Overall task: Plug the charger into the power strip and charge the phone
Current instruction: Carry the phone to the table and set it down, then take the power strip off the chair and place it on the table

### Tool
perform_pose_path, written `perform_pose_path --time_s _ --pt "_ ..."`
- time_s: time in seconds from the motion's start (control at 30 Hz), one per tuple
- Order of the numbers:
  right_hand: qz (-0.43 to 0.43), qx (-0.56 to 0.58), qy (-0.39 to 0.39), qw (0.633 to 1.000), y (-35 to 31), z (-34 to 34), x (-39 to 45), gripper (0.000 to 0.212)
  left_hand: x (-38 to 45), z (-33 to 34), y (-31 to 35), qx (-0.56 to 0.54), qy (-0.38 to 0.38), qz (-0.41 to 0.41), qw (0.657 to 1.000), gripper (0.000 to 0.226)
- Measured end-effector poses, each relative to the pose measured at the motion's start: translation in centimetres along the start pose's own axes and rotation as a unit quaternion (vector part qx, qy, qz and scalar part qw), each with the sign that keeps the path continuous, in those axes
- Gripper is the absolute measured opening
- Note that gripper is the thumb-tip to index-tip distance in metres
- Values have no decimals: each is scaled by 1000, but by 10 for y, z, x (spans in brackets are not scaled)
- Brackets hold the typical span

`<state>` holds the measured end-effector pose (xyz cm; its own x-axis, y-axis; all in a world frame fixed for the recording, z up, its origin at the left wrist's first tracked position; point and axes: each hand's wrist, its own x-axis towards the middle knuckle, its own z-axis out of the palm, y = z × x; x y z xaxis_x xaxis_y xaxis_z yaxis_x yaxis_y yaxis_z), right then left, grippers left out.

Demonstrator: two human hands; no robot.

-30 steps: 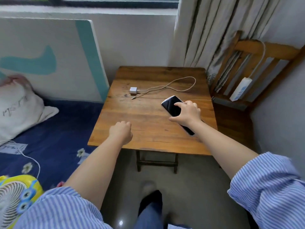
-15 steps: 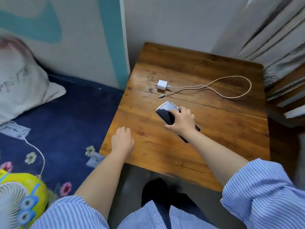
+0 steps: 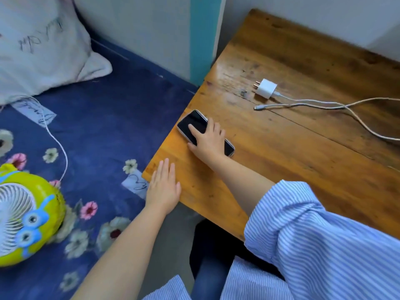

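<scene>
A black phone lies screen up near the left edge of the wooden table. My right hand covers its near half, thumb and fingers along its sides and the index finger on the screen. Flat on the table's near left corner rests my left hand, fingers spread, holding nothing. The white charger plug lies farther back, prongs pointing left. Its white cable loops off to the right, and the connector tip lies loose just in front of the plug. No power strip is in view.
Left of the table is a bed with a blue flowered sheet, a white pillow and a yellow desk fan with a thin white cord. A white and teal board leans on the wall behind.
My right hand has slid the phone leftwards to the table's left edge. My left hand has opened from a fist to lie flat. The view has swung left and down, losing the chair and power strip.
</scene>
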<state>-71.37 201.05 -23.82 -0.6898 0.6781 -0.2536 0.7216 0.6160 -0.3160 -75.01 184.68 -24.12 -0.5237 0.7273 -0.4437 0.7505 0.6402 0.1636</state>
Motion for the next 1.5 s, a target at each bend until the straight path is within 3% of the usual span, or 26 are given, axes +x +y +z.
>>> perform_pose_path --time_s 0.3,0.5,0.67,0.87,0.97,1.1,1.3,1.5 --pt "-21 8 -28 999 18 -17 -18 50 -2 -28 10 74 -38 1 997 57" --pt "26 24 45 998 71 -99 -56 46 17 -101 70 150 26 74 986 46" --pt "132 29 160 978 150 -181 -115 42 28 -153 180 172 95 190 962 38" --pt "253 20 234 939 242 -246 -211 40 2 -173 310 200 140 316 917 29" --pt "294 -1 263 919 290 -271 -270 40 -27 -170 382 206 156 376 890 35" --pt "322 -25 285 902 356 -295 -351 39 -78 -153 477 207 174 411 870 45" --pt "324 -49 308 893 449 -325 -458 39 -169 -114 602 192 198 471 838 41" --pt "335 -52 317 886 513 -352 -505 38 -209 -103 681 243 213 470 822 38"
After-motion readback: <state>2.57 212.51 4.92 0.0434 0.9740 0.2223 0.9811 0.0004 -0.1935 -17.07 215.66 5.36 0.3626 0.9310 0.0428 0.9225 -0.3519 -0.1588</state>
